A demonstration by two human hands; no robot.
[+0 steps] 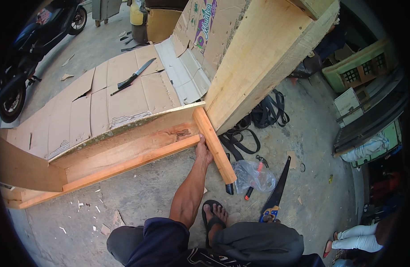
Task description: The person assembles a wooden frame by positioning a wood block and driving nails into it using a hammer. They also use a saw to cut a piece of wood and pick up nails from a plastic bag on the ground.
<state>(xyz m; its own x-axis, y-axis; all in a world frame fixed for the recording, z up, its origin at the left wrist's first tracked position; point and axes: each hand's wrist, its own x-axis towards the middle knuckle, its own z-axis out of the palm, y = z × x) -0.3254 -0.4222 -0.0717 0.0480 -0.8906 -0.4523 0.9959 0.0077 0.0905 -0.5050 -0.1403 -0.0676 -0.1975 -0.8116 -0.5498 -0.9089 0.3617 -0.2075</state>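
My left hand (204, 151) reaches forward between my knees and grips the right end of a long wooden strip (125, 164), where it meets a short upright wooden block (214, 144). The strip runs along the bottom of a wide board (125, 142) standing on edge on the concrete floor. A thick pale plank (267, 58) leans away from that corner to the upper right. My right hand is out of sight. My sandalled foot (214, 218) rests on the floor just below the hand.
A hand saw (276, 191), a clear plastic bag (254, 175), a red-handled tool (260, 163) and black straps (258, 120) lie right of the block. Behind the board, a long knife (136, 75) lies on flattened cardboard (102, 102). A motorcycle (18, 66) stands left; another person's legs (356, 238) show lower right.
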